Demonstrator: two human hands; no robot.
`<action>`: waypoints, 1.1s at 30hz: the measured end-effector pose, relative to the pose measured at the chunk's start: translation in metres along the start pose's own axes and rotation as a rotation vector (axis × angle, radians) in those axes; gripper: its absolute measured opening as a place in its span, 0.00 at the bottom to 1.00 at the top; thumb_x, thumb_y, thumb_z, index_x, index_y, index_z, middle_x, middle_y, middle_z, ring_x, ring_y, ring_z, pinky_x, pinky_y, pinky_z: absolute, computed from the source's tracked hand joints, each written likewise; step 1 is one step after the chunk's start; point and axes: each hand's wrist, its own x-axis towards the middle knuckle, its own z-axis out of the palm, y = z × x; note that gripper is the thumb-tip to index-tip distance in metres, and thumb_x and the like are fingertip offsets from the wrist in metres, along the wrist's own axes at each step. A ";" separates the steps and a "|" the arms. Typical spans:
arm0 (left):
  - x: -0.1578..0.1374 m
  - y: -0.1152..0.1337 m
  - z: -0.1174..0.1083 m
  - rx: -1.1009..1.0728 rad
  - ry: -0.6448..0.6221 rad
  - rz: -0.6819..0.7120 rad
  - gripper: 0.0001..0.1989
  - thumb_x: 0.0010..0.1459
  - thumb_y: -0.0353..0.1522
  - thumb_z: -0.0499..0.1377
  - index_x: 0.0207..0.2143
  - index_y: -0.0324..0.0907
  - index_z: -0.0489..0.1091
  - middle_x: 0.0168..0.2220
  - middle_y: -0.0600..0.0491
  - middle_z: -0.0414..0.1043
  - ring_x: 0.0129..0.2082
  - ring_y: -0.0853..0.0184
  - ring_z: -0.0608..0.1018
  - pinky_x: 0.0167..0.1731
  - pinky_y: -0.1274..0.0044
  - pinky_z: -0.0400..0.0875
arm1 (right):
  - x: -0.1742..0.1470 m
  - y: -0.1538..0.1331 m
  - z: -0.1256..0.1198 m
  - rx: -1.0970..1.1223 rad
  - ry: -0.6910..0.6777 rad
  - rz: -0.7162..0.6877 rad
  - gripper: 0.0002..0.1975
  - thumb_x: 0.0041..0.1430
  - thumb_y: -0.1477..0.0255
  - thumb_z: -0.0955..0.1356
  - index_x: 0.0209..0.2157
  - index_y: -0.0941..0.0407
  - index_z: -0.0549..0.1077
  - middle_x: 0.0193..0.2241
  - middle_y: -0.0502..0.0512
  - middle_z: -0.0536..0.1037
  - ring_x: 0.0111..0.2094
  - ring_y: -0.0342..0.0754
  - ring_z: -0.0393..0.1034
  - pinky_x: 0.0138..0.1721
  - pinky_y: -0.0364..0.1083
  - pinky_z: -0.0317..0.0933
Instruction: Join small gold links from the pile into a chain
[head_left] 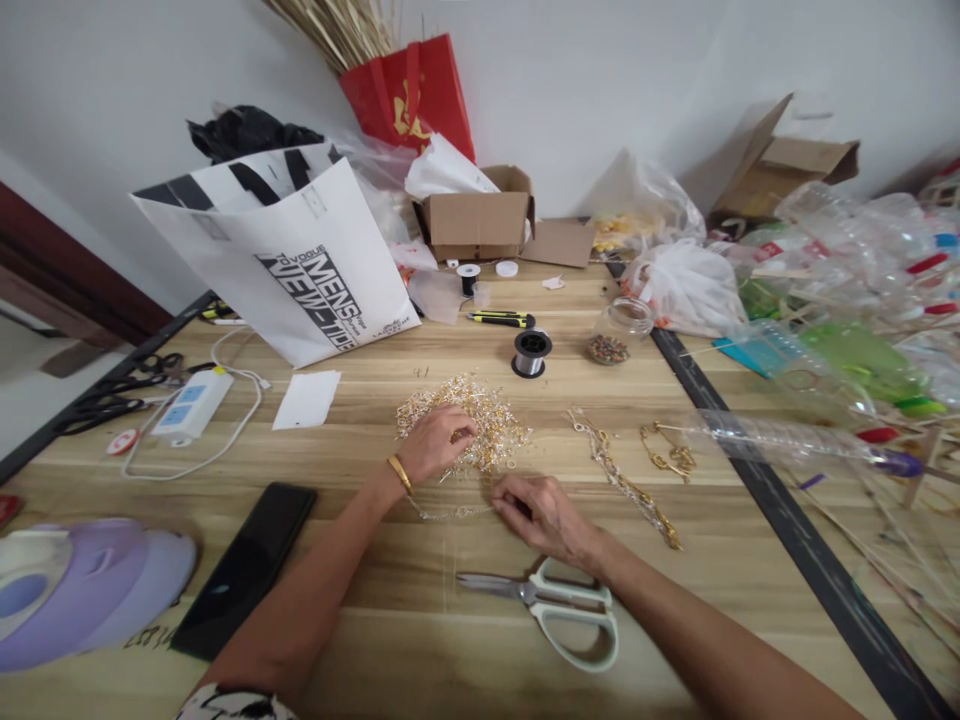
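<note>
My left hand (437, 440), with a gold bangle (400, 473) at its wrist, rests on the near side of a heap of small gold and clear beads (491, 420). Its fingers are curled together; what lies between them is hidden. Just right of the heap's near edge, my right hand (551, 515) is closed, fingertips pinched at the end of a thin beaded strand (454, 514). That strand runs left across the table towards my left wrist. White-handled scissors (551, 600) lie below my right hand, blades pointing left.
Finished-looking bead chains (626, 480) lie to the right. Behind the heap are a wire spool (532, 354), a cutter knife (501, 319) and a bead jar (619, 335). A phone (244, 570) and power strip (191, 402) lie left; plastic bottles (847, 250) crowd the right.
</note>
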 end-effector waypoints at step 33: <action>-0.004 0.003 -0.008 0.086 -0.219 0.132 0.06 0.54 0.27 0.56 0.27 0.40 0.72 0.29 0.53 0.72 0.34 0.66 0.70 0.38 0.75 0.61 | 0.001 -0.002 -0.002 -0.010 0.009 -0.013 0.06 0.60 0.74 0.61 0.31 0.57 0.67 0.19 0.47 0.67 0.19 0.40 0.60 0.23 0.39 0.52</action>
